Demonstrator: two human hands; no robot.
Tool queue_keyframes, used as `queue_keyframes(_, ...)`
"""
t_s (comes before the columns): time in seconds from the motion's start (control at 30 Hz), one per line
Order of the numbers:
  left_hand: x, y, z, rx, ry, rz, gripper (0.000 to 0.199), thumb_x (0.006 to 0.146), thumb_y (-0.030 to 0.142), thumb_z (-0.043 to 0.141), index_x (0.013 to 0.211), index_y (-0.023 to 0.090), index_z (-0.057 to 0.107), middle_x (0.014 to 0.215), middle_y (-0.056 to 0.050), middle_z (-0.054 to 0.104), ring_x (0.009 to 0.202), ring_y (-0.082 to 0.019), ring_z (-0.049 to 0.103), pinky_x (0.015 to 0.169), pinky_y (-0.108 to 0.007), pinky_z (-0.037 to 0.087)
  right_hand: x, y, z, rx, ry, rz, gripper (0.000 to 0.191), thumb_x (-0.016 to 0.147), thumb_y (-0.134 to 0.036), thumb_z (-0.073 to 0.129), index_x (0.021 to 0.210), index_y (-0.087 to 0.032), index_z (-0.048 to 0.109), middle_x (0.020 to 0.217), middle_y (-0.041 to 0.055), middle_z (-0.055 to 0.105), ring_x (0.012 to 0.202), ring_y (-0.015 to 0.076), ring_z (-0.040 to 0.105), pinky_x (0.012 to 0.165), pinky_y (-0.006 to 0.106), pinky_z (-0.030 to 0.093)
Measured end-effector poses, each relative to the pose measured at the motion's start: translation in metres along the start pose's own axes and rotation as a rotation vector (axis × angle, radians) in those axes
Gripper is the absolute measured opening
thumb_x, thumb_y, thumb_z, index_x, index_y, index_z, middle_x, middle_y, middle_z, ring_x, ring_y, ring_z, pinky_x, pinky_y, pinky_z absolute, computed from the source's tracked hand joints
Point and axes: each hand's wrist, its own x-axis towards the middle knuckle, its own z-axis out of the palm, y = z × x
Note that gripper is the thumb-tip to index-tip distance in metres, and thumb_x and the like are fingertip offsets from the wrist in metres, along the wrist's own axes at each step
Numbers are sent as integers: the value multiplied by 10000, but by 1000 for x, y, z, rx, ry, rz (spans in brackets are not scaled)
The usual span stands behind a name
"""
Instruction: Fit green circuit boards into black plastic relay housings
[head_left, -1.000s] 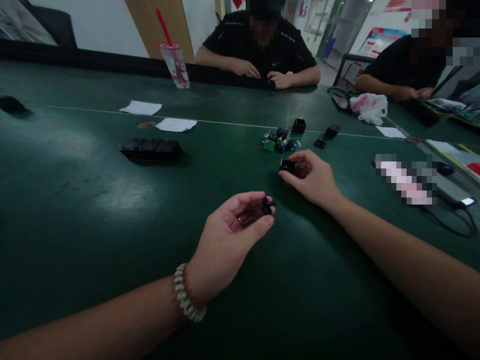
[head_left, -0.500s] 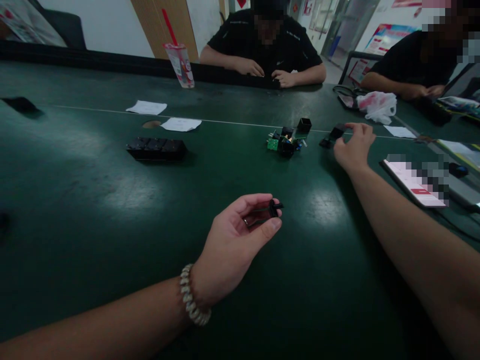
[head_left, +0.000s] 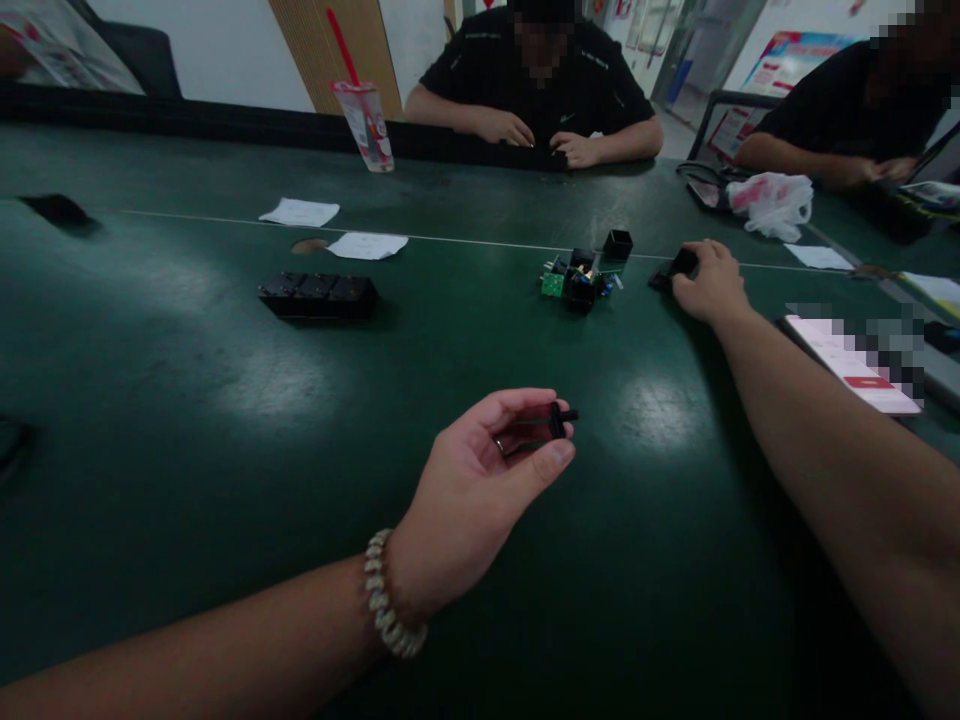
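Between the thumb and fingers of my left hand is a small black part with a short stem pointing right, held above the green table. My right hand reaches far out to the right, its fingers around a black block. Beside that block lie small black pieces on the table. Left of my right hand is a pile of small electronic parts with a green circuit board, and a black cube stands behind it.
A long black block lies at the left, with papers behind it. A plastic cup stands farther back. At the right are a lit phone and a plastic bag. Two people sit across the table.
My right hand has lowered slightly, bringing the black block down beside the small black pieces. The left hand still holds its part. The view has shifted slightly.
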Motion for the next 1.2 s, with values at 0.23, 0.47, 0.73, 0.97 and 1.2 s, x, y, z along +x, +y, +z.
queue_keyframes(0.23,0,-1,-1,-13,-1,0,356,822,183,906,1150,200,768,1173,-56,819,1079,-200,756,1003,-367,617,-8,-10,-10,91,144,127,526,771,-184,708,1285,-124,612,1326,221,605,1311,372,570,1183,534,439)
queue_keyframes(0.47,2,-2,-3,5,4,-6,369,831,205,904,1173,210,764,1179,-51,816,1089,-207,745,1022,-391,600,-25,-17,-22,180,232,231,417,790,-239,692,1195,-175,614,1218,167,650,1231,377,635,1141,602,476)
queue_keyframes(0.73,2,-3,-3,32,-1,-42,372,842,225,894,1186,206,752,1192,-53,810,1098,-217,740,1033,-426,584,-137,-86,-57,831,-45,-83,462,787,-300,799,1203,-234,606,1187,116,672,1099,300,719,943,484,638)
queue_keyframes(0.97,3,-2,-3,52,-25,-64,360,848,222,887,1186,214,765,1221,-46,803,1082,-208,733,988,-399,599,-212,-127,-94,1079,-408,-248,549,915,-216,754,1418,-315,556,1226,72,628,976,221,737,860,401,659)
queue_keyframes(1.2,4,1,0,33,-36,-60,326,823,179,902,1127,193,784,1166,-36,829,1049,-185,748,990,-357,600,-205,-124,-91,1106,-392,-498,614,867,-83,766,1419,-296,601,1347,113,529,1159,264,678,950,431,651)
